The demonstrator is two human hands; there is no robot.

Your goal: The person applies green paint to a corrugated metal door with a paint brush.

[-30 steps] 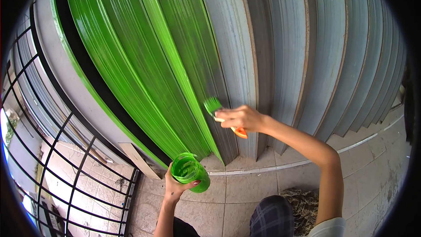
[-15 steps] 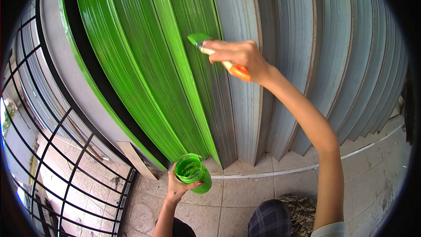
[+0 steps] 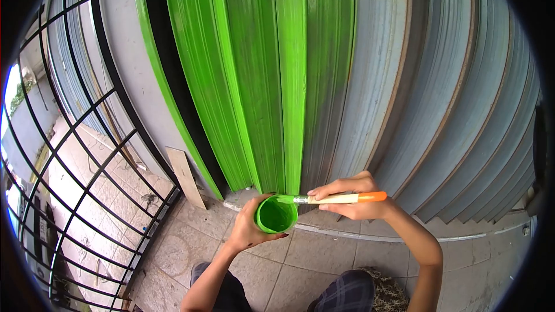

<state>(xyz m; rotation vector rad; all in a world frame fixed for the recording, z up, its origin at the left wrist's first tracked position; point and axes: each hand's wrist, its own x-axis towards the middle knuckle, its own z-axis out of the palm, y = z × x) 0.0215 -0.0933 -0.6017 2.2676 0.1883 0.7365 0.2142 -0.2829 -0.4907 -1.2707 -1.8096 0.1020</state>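
Note:
My left hand [image 3: 247, 226] is wrapped round a jar of green paint [image 3: 276, 215], tipped so that I look down into its mouth. Between the fingers and thumb of my right hand [image 3: 355, 195] is a paintbrush [image 3: 338, 199] with a pale wooden handle and an orange end. Its green bristles lie at the jar's upper rim, and the metal band is just outside it. Behind both hands rises a folded metal shutter [image 3: 381, 81]. The panels at left are green; one beside the bare grey folds is only partly covered, with grey showing low down.
A black metal grille [image 3: 87, 162] stands at the left. A thin wooden board [image 3: 186, 178] leans near the shutter's base. Floor tiles [image 3: 243, 277] and a pale curved track [image 3: 393, 236] run below. My knees in dark plaid cloth [image 3: 347, 293] are at the bottom.
My right hand has brought the paintbrush down from the shutter panel to the jar's rim. The jar now faces up more toward me. The view has shifted, so the shutter appears further right.

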